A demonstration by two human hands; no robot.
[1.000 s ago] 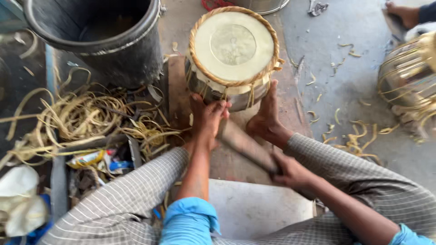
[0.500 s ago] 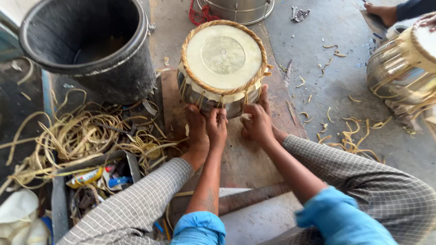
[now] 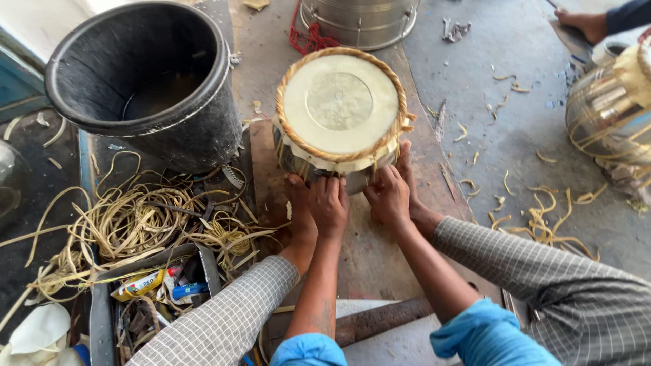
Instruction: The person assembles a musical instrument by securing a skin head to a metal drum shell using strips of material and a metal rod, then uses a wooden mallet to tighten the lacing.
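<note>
Both hands — left hand [image 3: 328, 203], right hand [image 3: 390, 196] — grip the drum [image 3: 339, 112] near edge, fingers curled on its woven rim; lacing appears complete above, unfinished below.

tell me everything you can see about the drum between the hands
The drum stands upright on the floor, its round pale head facing up with a fainter circle at the centre. A braided tan ring runs around the rim, and pale straps hang down a shiny metal-looking body. The left hand and right hand press against its near side, and a bare foot rests by its base. A black bucket stands just left.
</note>
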